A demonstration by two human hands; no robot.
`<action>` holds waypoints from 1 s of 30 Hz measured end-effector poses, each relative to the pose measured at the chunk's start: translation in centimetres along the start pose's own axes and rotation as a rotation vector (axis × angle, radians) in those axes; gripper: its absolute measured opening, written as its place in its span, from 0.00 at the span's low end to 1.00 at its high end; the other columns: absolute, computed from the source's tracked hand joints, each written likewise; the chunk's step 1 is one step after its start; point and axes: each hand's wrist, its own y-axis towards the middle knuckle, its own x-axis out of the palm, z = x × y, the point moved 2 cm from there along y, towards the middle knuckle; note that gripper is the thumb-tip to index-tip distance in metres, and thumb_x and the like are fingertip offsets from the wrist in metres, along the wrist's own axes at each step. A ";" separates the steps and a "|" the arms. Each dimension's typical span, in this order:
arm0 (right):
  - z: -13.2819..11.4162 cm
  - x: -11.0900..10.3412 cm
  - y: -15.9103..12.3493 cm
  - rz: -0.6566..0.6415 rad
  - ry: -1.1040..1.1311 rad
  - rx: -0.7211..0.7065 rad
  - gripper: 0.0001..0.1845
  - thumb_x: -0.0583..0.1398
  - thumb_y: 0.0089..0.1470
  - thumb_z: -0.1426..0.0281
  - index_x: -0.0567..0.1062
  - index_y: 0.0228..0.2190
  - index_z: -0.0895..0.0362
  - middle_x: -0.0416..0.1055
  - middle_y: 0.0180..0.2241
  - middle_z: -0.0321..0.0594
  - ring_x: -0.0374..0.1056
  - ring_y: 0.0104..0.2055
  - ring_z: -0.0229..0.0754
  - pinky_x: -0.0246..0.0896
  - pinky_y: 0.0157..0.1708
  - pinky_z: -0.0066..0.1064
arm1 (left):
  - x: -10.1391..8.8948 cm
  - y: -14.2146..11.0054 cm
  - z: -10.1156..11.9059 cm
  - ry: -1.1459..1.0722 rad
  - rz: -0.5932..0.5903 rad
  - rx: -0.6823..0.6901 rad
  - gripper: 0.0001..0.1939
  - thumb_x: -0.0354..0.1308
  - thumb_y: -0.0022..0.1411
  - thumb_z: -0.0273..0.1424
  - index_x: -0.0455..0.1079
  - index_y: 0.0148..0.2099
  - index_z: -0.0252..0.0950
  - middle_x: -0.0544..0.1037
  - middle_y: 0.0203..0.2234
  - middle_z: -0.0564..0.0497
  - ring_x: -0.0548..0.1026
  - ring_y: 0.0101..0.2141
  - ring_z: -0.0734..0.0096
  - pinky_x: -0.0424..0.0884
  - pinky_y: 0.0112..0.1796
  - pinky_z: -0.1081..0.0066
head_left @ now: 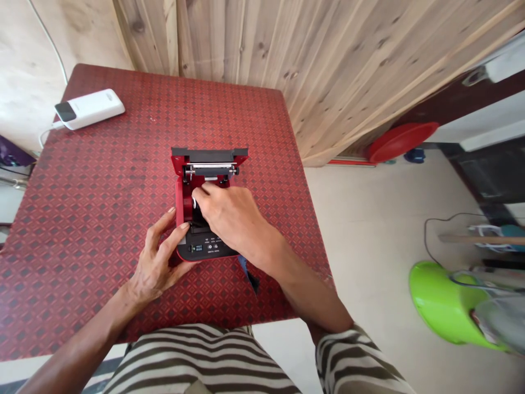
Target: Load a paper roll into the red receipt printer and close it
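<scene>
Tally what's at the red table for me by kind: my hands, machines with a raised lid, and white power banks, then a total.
Hands: 2 (left hand, right hand)
Machines with a raised lid: 1 (red-and-black machine)
White power banks: 1 (white power bank)
Total: 4

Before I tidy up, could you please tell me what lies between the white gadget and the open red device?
Only bare, red patterned tabletop lies between the white gadget and the open red device, seen in the head view.
</scene>
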 end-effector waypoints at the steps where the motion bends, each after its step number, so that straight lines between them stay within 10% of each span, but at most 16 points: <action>1: 0.1 0.1 -0.4 0.018 0.007 -0.002 0.16 0.49 0.72 0.75 0.75 0.51 0.59 0.79 0.47 0.49 0.79 0.41 0.47 0.66 0.32 0.34 | 0.0 0.0 0.0 -0.001 0.001 0.003 0.48 0.73 0.59 0.33 0.53 0.75 0.39 0.62 0.68 0.33 0.68 0.65 0.49 0.78 0.58 0.54; 23: 0.6 -0.7 0.6 -0.124 0.086 -0.076 0.15 0.54 0.66 0.80 0.79 0.47 0.62 0.81 0.45 0.53 0.78 0.47 0.51 0.68 0.43 0.39 | 0.2 0.3 -0.1 -0.041 0.017 0.019 0.45 0.72 0.60 0.31 0.55 0.74 0.37 0.62 0.67 0.31 0.69 0.64 0.46 0.80 0.54 0.53; 30: 2.2 -3.2 -3.8 0.152 0.429 -0.109 0.11 0.61 0.64 0.74 0.78 0.47 0.56 0.80 0.45 0.41 0.76 0.42 0.43 0.68 0.41 0.34 | 0.1 0.3 -0.2 -0.034 0.017 0.016 0.47 0.72 0.60 0.33 0.53 0.75 0.41 0.61 0.68 0.33 0.70 0.63 0.49 0.81 0.53 0.54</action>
